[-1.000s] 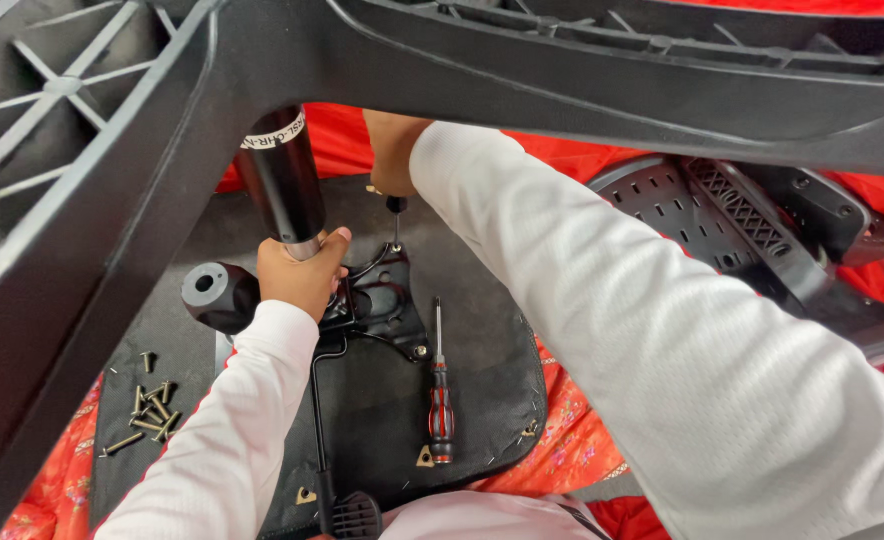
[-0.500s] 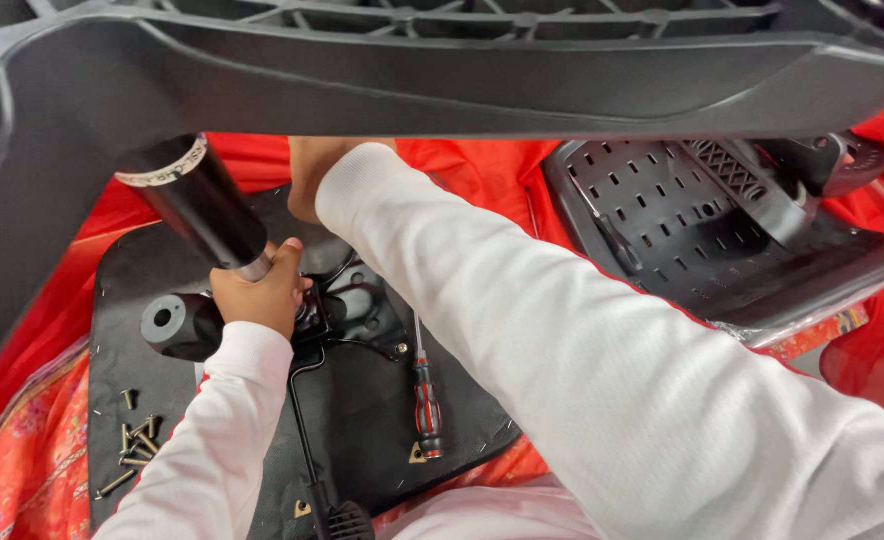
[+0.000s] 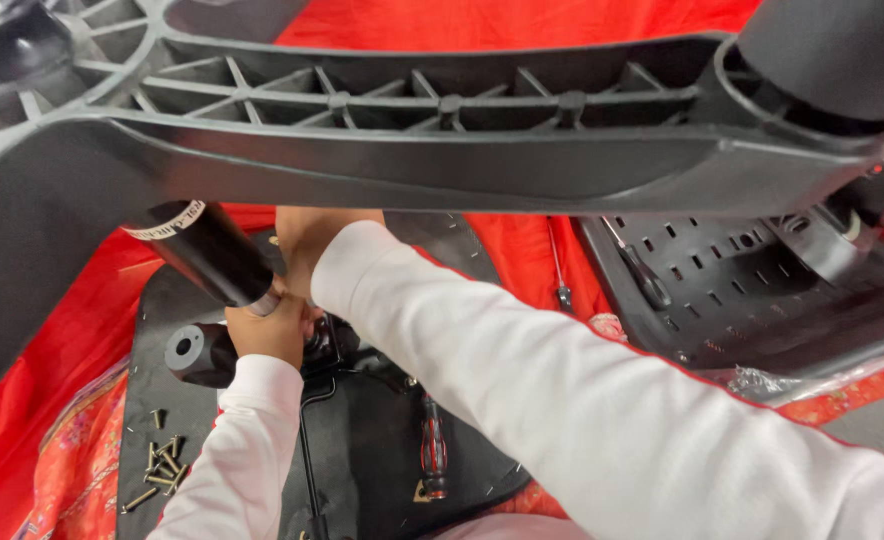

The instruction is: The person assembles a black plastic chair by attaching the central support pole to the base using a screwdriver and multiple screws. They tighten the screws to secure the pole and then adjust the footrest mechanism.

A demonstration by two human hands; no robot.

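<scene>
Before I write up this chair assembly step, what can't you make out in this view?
- Right hand: fingers and what they touch, hidden behind the grey chair base.
- Black cylinder: upper end hidden by that base.
- Screwdriver: tip too small.
- Loose screws: count too small.
- Left hand: grip under it hidden.

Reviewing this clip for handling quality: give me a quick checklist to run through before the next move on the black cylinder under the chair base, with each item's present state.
1. Left hand gripping the lower end of the black cylinder: ok.
2. Right hand on the cylinder: cannot tell, partly hidden behind the chair base.
3. Cylinder seated in the base: cannot tell, the joint is hidden.
4. Screwdriver lying on the black seat plate by the arms: ok.
5. Loose screws gathered on the plate, apart from both hands: ok.
</scene>
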